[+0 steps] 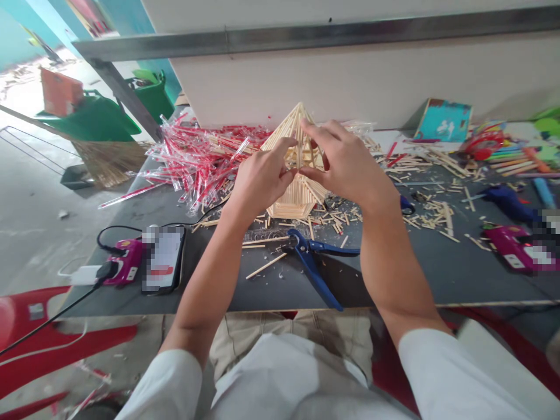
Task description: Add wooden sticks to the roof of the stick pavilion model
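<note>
A house-like model (292,210) built from thin wooden sticks, with a pointed top, stands on the dark table between my hands. My left hand (265,178) is bent around the model's near left side, thumb and fingers closed against a stick on its front. From the right, my right hand (339,160) pinches at the same upright stick, its index finger raised along the upper part. Blue-handled cutting pliers (312,256) lie spread on the table just in front of the model, with a few loose sticks (265,266) beside their jaws.
Red and clear plastic wrappers (205,154) are heaped at the left back. Cut stick pieces (431,216) litter the right. A phone (164,259) and a purple power socket (126,259) sit front left. A blue glue gun (507,201) lies at right.
</note>
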Demonstrator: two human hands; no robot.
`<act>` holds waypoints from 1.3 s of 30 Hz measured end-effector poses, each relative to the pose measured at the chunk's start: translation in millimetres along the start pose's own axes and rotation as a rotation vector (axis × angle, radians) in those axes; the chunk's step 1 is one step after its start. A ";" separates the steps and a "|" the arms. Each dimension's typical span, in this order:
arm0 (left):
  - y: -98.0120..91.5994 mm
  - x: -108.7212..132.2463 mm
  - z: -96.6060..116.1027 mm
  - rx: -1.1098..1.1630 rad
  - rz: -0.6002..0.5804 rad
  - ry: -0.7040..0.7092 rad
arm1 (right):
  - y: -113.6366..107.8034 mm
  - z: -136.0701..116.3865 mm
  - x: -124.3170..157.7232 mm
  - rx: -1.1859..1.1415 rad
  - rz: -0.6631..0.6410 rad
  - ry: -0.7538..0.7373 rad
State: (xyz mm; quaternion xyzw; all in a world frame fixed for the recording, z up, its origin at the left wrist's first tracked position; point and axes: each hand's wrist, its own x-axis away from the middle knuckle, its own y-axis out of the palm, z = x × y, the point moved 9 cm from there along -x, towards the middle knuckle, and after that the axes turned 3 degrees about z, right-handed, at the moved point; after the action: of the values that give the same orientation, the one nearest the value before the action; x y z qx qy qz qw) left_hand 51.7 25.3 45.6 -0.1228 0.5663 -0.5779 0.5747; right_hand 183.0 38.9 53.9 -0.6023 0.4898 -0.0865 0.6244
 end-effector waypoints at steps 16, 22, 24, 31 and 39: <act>-0.5 -0.5 0.4 0.014 -0.012 -0.008 | -0.2 -2.3 0.9 -0.007 0.004 -0.010; 0.2 -0.4 -0.3 0.001 -0.022 -0.011 | 1.1 -1.0 1.4 -0.041 0.007 -0.015; 1.2 -0.4 -0.2 -0.013 -0.023 -0.011 | 1.2 -0.9 1.2 -0.045 0.005 -0.012; 6.1 -0.4 -1.6 -0.081 -0.023 -0.027 | -1.1 -4.5 1.3 -0.023 -0.002 0.011; 4.6 -0.4 1.6 -0.097 -0.004 -0.006 | 0.3 -2.9 0.9 -0.010 -0.008 0.007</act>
State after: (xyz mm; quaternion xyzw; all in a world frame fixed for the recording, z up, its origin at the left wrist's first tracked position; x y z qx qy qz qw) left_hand 55.5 26.2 42.7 -0.1531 0.5916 -0.5505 0.5688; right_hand 181.3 36.4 53.8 -0.6071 0.4898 -0.0887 0.6194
